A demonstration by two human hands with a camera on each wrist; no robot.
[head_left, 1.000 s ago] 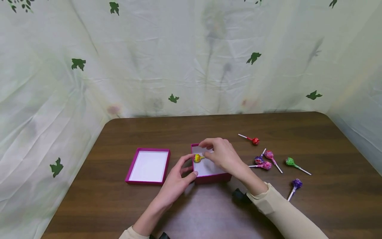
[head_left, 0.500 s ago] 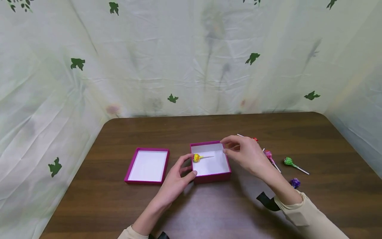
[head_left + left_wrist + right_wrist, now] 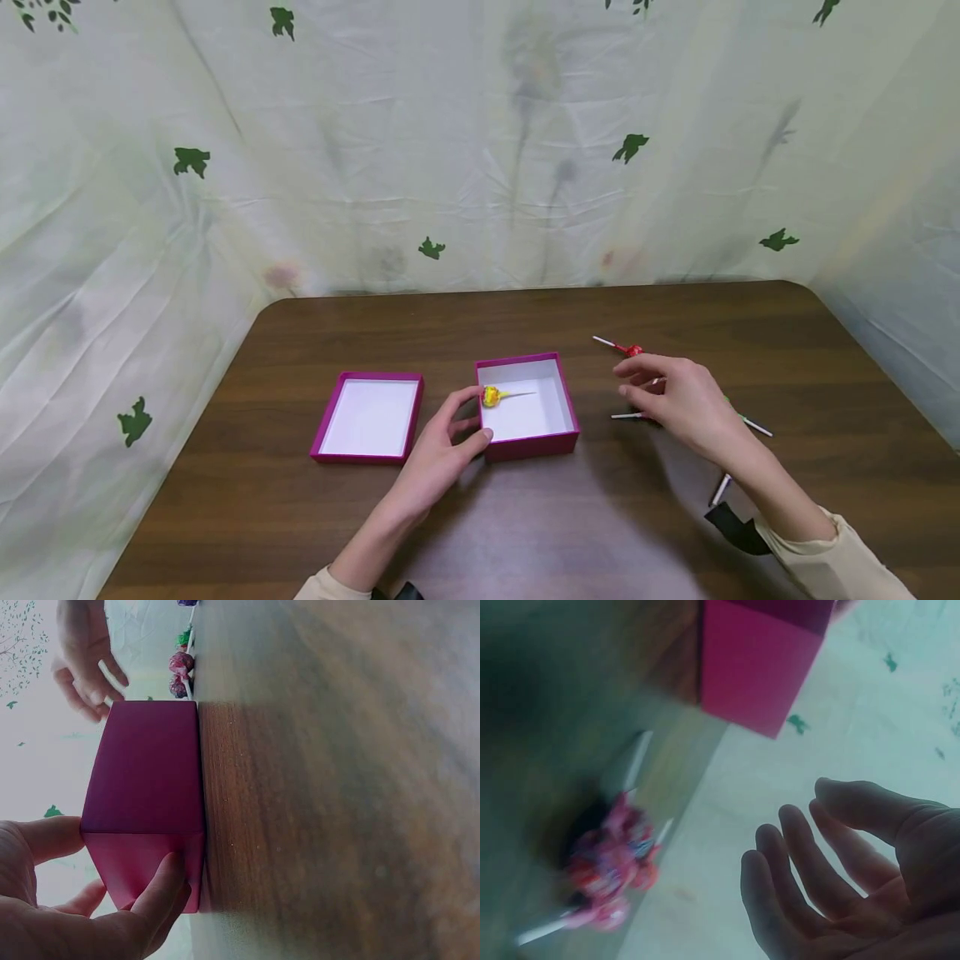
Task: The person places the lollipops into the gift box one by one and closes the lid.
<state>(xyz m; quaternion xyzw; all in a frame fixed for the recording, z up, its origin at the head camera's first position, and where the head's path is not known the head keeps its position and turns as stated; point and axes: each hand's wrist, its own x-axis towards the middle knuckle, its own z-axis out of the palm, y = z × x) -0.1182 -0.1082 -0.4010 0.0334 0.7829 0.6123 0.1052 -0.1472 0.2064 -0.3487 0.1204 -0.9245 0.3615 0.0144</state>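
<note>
A magenta box [image 3: 531,446] with a white inside stands in the middle of the table, top uncovered. Inside it, near the left wall, lies a yellow lollipop [image 3: 492,397]. My left hand [image 3: 444,450] rests against the box's left side, thumb at the front corner and fingers spread along that wall. My right hand [image 3: 686,404] hovers right of the box over a group of lollipops, its fingers loosely bent with nothing between them. In the right wrist view, pink-wrapped lollipops [image 3: 607,862] show blurred, apart from the fingertips; the hand hides most of them in the head view.
Left of the box lies its magenta-rimmed lid [image 3: 367,417], white inside facing up. A red lollipop [image 3: 634,351] lies behind the right hand. Another lollipop's white stick [image 3: 720,490] shows beneath the right forearm. A pale cloth backdrop [image 3: 465,150] hangs behind the table [image 3: 405,325].
My right hand has let go of the yellow lollipop, left the box and moved right over the other lollipops. My left hand stays at the box's side.
</note>
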